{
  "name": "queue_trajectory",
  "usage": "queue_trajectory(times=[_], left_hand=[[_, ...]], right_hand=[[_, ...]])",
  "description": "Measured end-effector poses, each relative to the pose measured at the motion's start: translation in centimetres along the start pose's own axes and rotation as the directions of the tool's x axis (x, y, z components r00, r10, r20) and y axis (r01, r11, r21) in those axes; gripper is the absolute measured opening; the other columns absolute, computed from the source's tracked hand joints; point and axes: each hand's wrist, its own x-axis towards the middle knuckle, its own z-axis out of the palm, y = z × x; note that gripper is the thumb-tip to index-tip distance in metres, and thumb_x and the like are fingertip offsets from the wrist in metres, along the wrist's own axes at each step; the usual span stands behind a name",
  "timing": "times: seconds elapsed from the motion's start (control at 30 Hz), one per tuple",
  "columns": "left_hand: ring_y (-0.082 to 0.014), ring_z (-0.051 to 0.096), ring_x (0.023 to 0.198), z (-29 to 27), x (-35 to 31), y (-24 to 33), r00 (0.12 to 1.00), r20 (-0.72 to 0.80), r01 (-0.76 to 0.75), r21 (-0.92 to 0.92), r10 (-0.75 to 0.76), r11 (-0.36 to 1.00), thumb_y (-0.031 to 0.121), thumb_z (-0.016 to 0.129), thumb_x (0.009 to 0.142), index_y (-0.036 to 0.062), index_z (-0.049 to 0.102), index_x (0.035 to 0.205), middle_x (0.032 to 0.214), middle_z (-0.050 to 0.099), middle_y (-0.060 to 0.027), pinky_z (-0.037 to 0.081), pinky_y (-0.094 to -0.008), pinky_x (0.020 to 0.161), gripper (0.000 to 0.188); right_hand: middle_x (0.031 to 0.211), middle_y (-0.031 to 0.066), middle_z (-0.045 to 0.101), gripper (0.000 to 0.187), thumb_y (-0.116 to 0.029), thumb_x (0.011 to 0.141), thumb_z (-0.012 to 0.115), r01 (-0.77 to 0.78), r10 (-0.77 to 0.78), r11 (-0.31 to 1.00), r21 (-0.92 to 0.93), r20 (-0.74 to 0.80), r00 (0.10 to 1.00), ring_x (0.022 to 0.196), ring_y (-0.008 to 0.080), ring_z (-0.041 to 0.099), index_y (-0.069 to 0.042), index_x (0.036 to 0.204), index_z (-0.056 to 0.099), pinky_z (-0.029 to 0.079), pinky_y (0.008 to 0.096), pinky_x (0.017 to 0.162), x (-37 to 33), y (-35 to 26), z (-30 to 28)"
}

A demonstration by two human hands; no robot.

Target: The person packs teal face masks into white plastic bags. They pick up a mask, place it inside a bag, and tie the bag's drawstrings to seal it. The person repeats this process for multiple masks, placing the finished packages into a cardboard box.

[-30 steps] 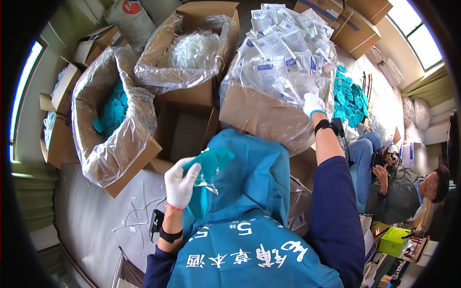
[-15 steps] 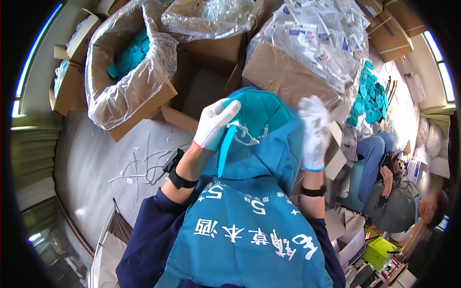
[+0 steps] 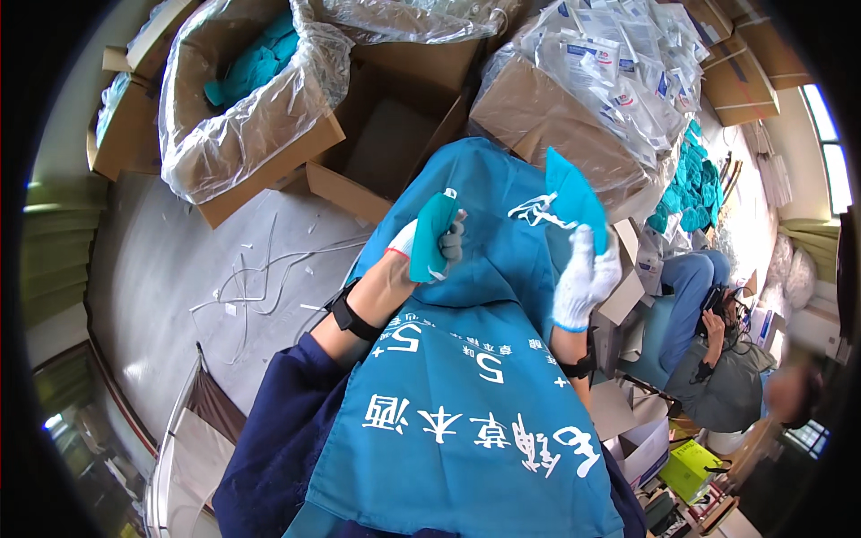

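My left hand [image 3: 453, 240], in a white knit glove, is closed around a folded teal face mask [image 3: 430, 235] held upright over my lap. My right hand [image 3: 587, 280], gloved likewise, pinches the lower end of another teal face mask [image 3: 576, 190]. White ear loops [image 3: 538, 212] dangle from that mask's left side. The two masks are apart. Beneath both hands spreads the blue-teal apron [image 3: 466, 296] over my lap, with white lettering on it.
A plastic-lined carton [image 3: 256, 179] with teal masks stands far left. Beside it is an open brown carton [image 3: 386, 134]. Far right, a carton [image 3: 556, 117] overflows with clear packets [image 3: 619, 72]; more teal masks [image 3: 691, 193] lie beyond. A person [image 3: 717, 377] sits at the right.
My right hand, empty before, now holds one mask and has drawn it to the right. My left hand has turned and keeps the folded mask.
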Motion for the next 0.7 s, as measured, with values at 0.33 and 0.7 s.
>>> queue_trajectory(times=[0.33,0.7], left_hand=[[-0.0154,0.056,0.068,4.0,0.7,-1.7,0.899,-0.244,-0.344,0.117,0.363,0.932,0.024,0.059,0.098,0.0095,0.062,0.094,0.080,0.060,-0.0025,0.047,-0.0315,0.057,0.016],[-0.0060,0.033,0.049,-1.3,0.4,-1.4,0.970,-0.242,0.086,0.205,-0.035,0.975,0.026,0.061,0.097,0.0111,0.058,0.088,0.066,0.047,0.0036,0.025,-0.0232,0.045,0.018]], right_hand=[[0.113,0.0184,0.067,0.034,-0.023,0.086,0.073,0.557,-0.503,0.830,0.030,0.473,0.724,0.101,0.0367,0.065,0.000,0.111,0.067,0.052,0.0428,0.088,-5.1,-2.9,6.3],[0.095,-0.0002,0.064,0.023,-0.019,0.100,0.061,-0.330,0.427,0.699,0.635,0.000,0.904,0.078,0.0076,0.057,-0.003,0.117,0.063,0.047,0.0228,0.067,1.3,-1.6,2.2]])
